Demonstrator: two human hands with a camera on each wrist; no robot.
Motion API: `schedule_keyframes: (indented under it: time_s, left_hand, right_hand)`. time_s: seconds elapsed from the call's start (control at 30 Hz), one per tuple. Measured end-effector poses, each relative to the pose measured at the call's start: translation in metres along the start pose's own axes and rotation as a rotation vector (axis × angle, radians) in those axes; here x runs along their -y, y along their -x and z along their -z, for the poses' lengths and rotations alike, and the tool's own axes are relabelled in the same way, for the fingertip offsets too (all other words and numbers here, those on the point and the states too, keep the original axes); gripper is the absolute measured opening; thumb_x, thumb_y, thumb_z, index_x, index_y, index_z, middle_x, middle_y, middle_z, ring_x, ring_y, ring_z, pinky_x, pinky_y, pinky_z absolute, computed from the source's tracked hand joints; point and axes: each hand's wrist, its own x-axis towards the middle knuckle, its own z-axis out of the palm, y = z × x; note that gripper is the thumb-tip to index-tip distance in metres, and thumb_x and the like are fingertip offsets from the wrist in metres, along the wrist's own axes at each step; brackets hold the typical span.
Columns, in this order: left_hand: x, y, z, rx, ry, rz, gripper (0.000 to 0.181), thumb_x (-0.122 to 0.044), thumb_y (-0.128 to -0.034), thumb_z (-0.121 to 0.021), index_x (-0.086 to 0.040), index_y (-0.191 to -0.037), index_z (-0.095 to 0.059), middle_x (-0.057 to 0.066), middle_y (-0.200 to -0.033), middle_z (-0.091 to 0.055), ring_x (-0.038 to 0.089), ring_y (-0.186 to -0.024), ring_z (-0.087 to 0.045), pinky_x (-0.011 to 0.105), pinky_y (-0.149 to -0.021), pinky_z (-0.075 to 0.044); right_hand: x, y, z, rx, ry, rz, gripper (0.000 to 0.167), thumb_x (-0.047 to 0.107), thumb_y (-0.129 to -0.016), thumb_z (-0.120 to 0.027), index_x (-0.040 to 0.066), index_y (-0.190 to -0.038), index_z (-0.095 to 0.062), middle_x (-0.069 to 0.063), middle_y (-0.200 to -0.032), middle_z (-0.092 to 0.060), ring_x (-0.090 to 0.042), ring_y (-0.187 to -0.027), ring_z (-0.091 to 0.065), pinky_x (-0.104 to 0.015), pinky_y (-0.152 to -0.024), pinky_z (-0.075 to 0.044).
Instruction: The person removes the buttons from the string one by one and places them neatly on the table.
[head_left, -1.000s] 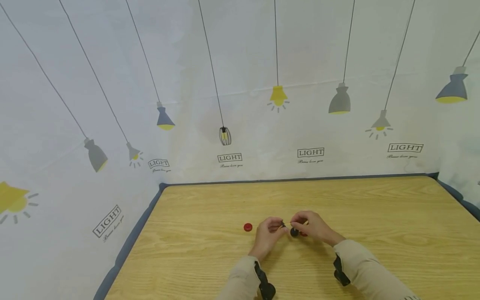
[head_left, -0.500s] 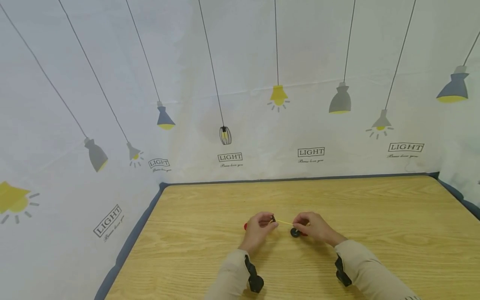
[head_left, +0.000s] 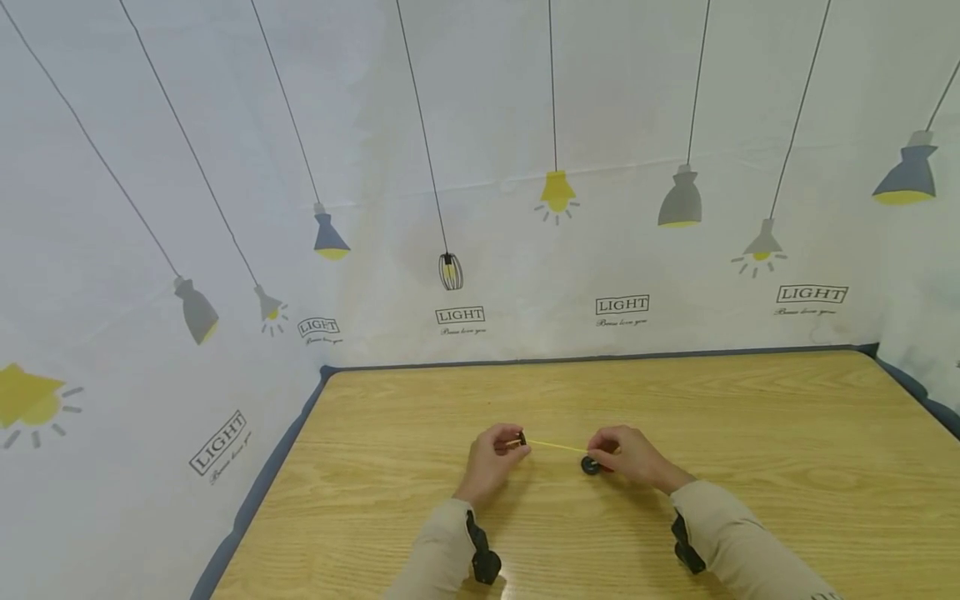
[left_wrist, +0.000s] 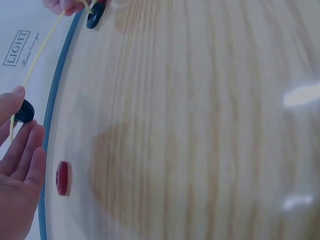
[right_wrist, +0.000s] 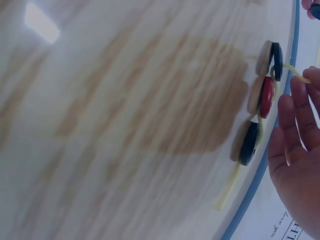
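My left hand pinches a black button between thumb and fingers, and a yellow string runs through it. The string stretches nearly straight across to my right hand, whose thumb and fingers pinch it. Just below the right hand, a black button, a red button and another black button stand in a row on the string, at the tabletop. One loose red button lies near my left hand in the left wrist view; in the head view that hand hides it.
The wood-grain table has a blue edge along the back and left. Behind it hangs a pale wall covering printed with lamps. Each forearm wears a dark wrist device over a beige sleeve.
My left hand has moved left with the black button, sliding it along and drawing out more string between the hands. The right hand has stayed nearly still. The loose red button has become hidden in the head view.
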Motion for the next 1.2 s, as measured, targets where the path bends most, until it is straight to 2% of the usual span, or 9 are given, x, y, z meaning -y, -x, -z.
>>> schedule_keyframes:
  time_s: [0.13, 0.37, 0.67, 0.9, 1.2]
  left_hand:
    - [0.002, 0.002, 0.008, -0.011, -0.018, -0.004, 0.032, -0.012, -0.0805, -0.065, 0.004, -0.107, -0.057, 0.011, -0.100, -0.059, 0.024, -0.091, -0.057, 0.029, -0.077, -0.046]
    - [0.007, 0.006, 0.019, 0.004, -0.051, -0.003, 0.032, -0.012, -0.0807, -0.065, 0.003, -0.107, -0.057, 0.010, -0.097, -0.059, 0.022, -0.088, -0.056, 0.028, -0.076, -0.046]
    - [0.013, 0.017, 0.038, 0.003, -0.036, -0.026, 0.030, 0.001, -0.0799, -0.062, 0.011, -0.107, -0.053, 0.023, -0.096, -0.058, 0.036, -0.088, -0.056, 0.040, -0.076, -0.047]
    - [0.019, 0.017, 0.050, -0.027, -0.111, -0.004, 0.032, -0.006, -0.0792, -0.065, 0.007, -0.106, -0.056, 0.016, -0.096, -0.059, 0.028, -0.088, -0.056, 0.032, -0.075, -0.047]
    - [0.024, 0.015, 0.056, -0.042, -0.161, 0.041, 0.031, -0.005, -0.0760, -0.068, 0.005, -0.104, -0.060, 0.013, -0.093, -0.059, 0.024, -0.083, -0.055, 0.029, -0.072, -0.047]
  right_hand:
    - [0.000, -0.001, -0.001, 0.000, 0.016, 0.012, 0.006, 0.009, -0.085, -0.059, 0.005, -0.082, -0.061, 0.000, -0.077, -0.059, -0.008, -0.068, -0.053, -0.023, -0.060, -0.044]
    - [0.002, -0.001, -0.001, 0.003, 0.022, 0.031, 0.006, 0.009, -0.085, -0.058, 0.004, -0.082, -0.061, -0.002, -0.077, -0.059, -0.007, -0.068, -0.052, -0.023, -0.059, -0.045]
    - [0.001, 0.000, -0.001, 0.012, 0.041, 0.053, 0.005, 0.009, -0.085, -0.058, 0.006, -0.082, -0.061, 0.000, -0.078, -0.060, -0.006, -0.069, -0.053, -0.024, -0.063, -0.046]
    - [0.000, 0.000, -0.002, 0.008, 0.043, 0.051, 0.005, 0.009, -0.085, -0.058, 0.007, -0.082, -0.061, 0.001, -0.077, -0.059, -0.006, -0.069, -0.052, -0.024, -0.063, -0.045]
    - [-0.003, -0.001, -0.002, 0.020, 0.029, 0.046, 0.007, 0.012, -0.086, -0.058, 0.006, -0.082, -0.061, 0.001, -0.077, -0.059, -0.006, -0.069, -0.052, -0.024, -0.062, -0.045]
